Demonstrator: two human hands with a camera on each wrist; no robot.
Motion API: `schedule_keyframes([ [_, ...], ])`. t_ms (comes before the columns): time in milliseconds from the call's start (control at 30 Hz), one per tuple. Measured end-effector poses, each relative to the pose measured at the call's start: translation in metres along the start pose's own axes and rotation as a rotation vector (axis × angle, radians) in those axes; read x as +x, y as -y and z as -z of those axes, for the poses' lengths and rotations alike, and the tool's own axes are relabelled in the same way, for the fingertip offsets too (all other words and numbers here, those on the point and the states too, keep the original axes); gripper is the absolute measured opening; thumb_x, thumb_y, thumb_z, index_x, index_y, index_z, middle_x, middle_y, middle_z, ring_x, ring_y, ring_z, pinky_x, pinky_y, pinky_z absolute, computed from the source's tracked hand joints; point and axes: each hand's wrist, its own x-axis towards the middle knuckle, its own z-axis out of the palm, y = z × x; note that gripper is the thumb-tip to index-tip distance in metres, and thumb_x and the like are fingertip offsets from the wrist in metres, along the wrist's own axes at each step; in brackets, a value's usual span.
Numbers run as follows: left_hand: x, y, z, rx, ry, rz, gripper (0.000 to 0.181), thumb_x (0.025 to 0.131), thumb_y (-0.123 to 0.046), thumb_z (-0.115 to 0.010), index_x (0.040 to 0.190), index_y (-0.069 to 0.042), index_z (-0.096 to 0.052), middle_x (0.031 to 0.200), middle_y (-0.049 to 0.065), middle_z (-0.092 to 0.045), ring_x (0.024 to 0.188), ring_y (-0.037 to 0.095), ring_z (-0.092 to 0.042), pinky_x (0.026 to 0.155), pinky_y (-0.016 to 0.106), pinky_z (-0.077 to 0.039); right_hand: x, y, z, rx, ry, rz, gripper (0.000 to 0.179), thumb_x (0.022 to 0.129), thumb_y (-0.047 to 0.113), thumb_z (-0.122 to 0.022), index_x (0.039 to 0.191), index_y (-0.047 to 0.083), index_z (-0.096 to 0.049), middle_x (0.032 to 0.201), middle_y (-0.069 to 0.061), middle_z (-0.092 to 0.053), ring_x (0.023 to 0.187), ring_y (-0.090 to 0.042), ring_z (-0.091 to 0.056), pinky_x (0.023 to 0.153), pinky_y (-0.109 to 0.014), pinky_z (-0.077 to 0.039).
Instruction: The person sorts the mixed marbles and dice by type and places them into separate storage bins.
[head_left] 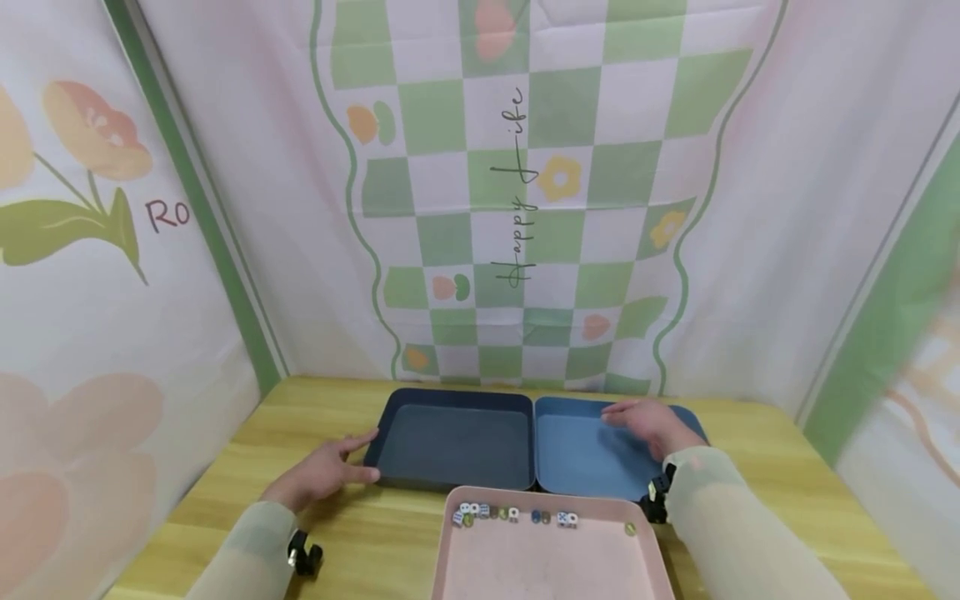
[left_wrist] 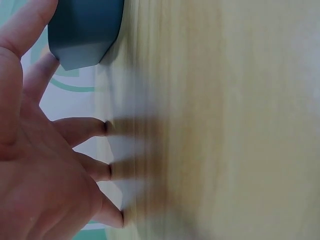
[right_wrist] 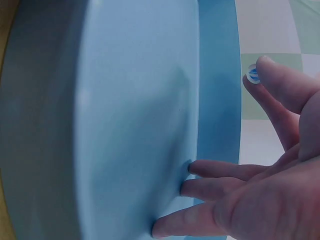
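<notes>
A clear marble with a blue swirl (right_wrist: 252,75) is pinched between the thumb and index finger of my right hand (head_left: 648,423). That hand is over the light blue tray (head_left: 577,454), and its other fingertips rest on the tray's floor in the right wrist view. On the left, my left hand (head_left: 326,473) touches the left end of the dark blue tray (head_left: 450,446) with thumb and index finger spread along its wall. Its remaining fingers reach down to the wooden table (left_wrist: 225,125) in the left wrist view.
A pink tray (head_left: 547,558) stands nearer, in front of the two blue ones. Along its far wall lie several dice (head_left: 513,515) and glass marbles, one yellowish marble (head_left: 630,528) apart at the right. A checkered curtain (head_left: 495,333) hangs behind the table.
</notes>
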Motion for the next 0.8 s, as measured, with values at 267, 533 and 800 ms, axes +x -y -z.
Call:
schedule_keyframes([
  [267, -0.0002, -0.0002, 0.0001, 0.009, 0.005, -0.005, 0.084, 0.083, -0.038, -0.081, 0.154, -0.020, -0.041, 0.157, 0.020, -0.030, 0.143, 0.048, -0.018, 0.111, 0.065, -0.014, 0.0006, 0.0001, -0.0022, -0.038, 0.004, 0.007, 0.037, 0.095, 0.020, -0.067, 0.125, -0.002, -0.067, 0.140, -0.032, -0.047, 0.129, -0.053, -0.040, 0.103, -0.062, -0.035],
  [533, -0.0014, -0.0028, -0.0003, 0.024, -0.005, -0.002, 0.083, 0.084, -0.037, -0.081, 0.154, -0.018, -0.041, 0.156, 0.023, -0.030, 0.142, 0.048, -0.022, 0.111, 0.064, -0.018, 0.0013, 0.0036, -0.0029, -0.028, 0.017, -0.022, 0.037, 0.096, 0.019, -0.066, 0.125, -0.003, -0.066, 0.141, -0.033, -0.046, 0.130, -0.054, -0.038, 0.104, -0.064, -0.032],
  [800, -0.0010, -0.0028, -0.0008, 0.011, 0.002, 0.003, 0.083, 0.084, -0.036, -0.080, 0.154, -0.018, -0.040, 0.157, 0.021, -0.030, 0.142, 0.048, -0.022, 0.111, 0.063, -0.020, 0.0051, 0.0014, 0.0004, -0.031, 0.019, -0.053, 0.035, 0.096, 0.020, -0.066, 0.124, -0.001, -0.068, 0.142, -0.032, -0.045, 0.131, -0.053, -0.037, 0.104, -0.063, -0.033],
])
